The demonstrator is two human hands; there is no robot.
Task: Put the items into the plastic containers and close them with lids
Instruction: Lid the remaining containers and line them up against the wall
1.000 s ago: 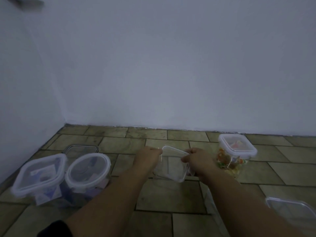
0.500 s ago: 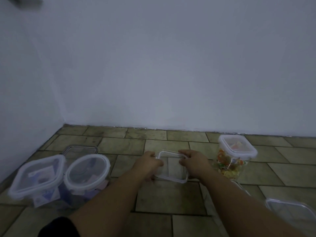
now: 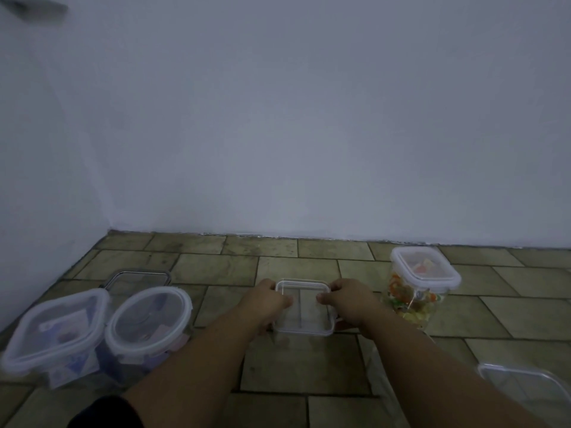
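on the tiled floor (image 3: 213, 267) at far left we see a lidded square container (image 3: 52, 335) touching a lidded round container (image 3: 148, 329). at centre our left hand (image 3: 262, 304) and right hand (image 3: 349, 301) clamp the sides of a clear square lid (image 3: 304, 307). just right stands a closed container of colourful items (image 3: 417, 288).
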